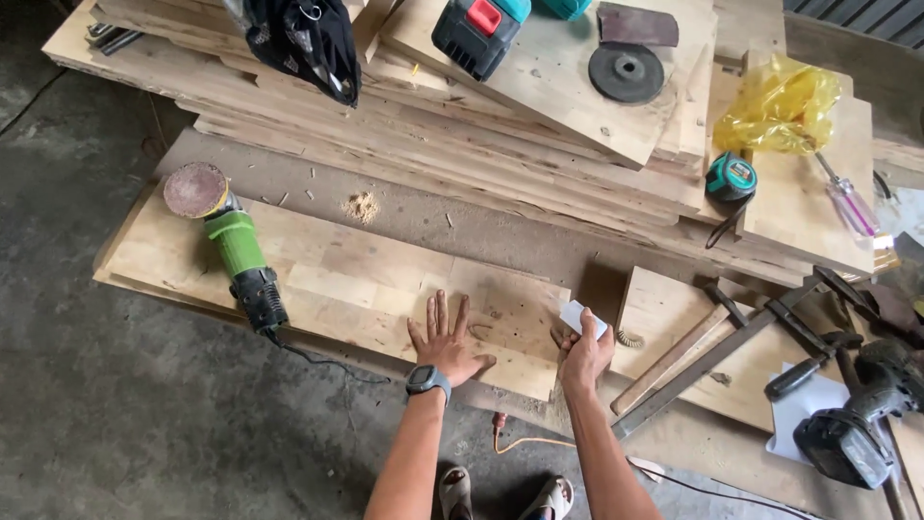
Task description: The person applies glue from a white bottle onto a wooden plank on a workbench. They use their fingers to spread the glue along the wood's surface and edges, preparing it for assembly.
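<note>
Head view: left hand (pixel 446 339) flat on board (pixel 337 284), fingers spread. Right hand (pixel 584 354) pinches a small pale card (pixel 583 317) at board's right end. Board lies on floor stack, grinder (pixel 231 246) w/ sanding disc parked at its left end; sawdust nearby. Card's purpose unclear; drill (pixel 857 424) cut off at right.

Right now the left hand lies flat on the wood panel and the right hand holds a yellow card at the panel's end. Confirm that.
Not quite. The head view shows the left hand flat on the wood panel, but the card held by the right hand at the panel's end is white, not yellow.
</note>
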